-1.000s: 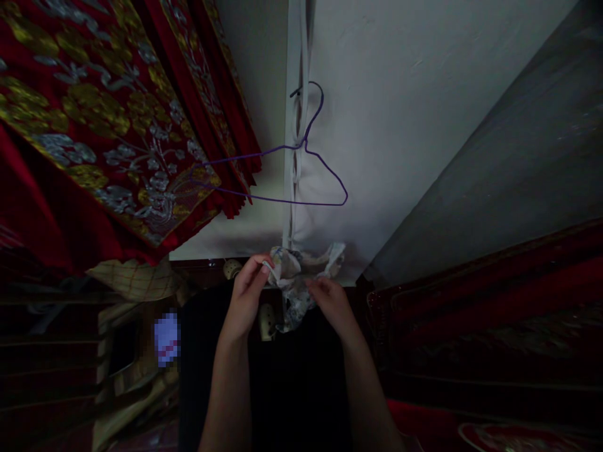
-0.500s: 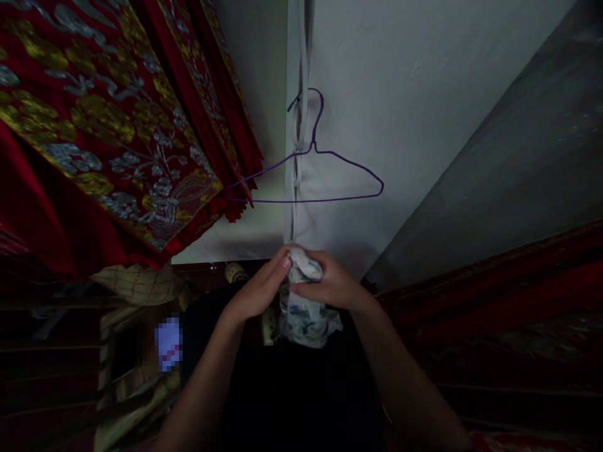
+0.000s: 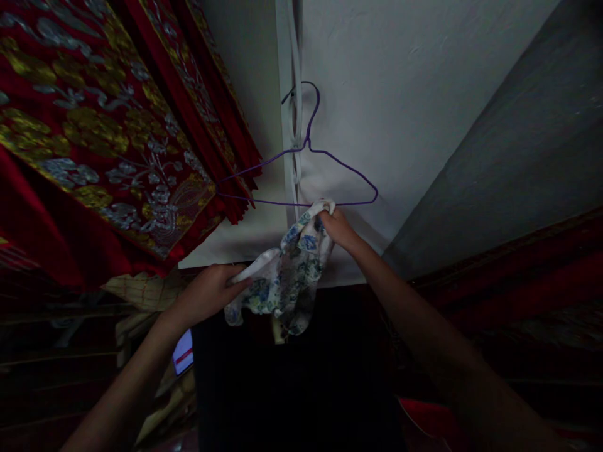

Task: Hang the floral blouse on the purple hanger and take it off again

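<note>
A white cloth [image 3: 306, 257] with a blue and green flower print is stretched slantwise between my two hands, its lower part hanging in folds. My left hand [image 3: 214, 292] is closed on its white edge at the lower left. Higher up, my right hand [image 3: 338, 227] grips a bunched upper corner. That corner touches or overlaps the bottom bar of a purple wire hanger [image 3: 342, 161]; I cannot tell whether the cloth goes over the bar. The hanger's hook hangs at a pale strap [image 3: 296, 44] against the wall.
Red drapery [image 3: 108, 138] with gold and silver embroidery hangs at the upper left. Behind the hanger is a white wall [image 3: 400, 75]. A lit phone screen [image 3: 183, 353] lies low on the left beside wooden slats. Dark red fabric [image 3: 518, 263] runs along the right.
My hands have moved apart, spreading the bunched cloth between them. The right hand rose to the hanger's bottom bar; the left went out to the left and slightly down.
</note>
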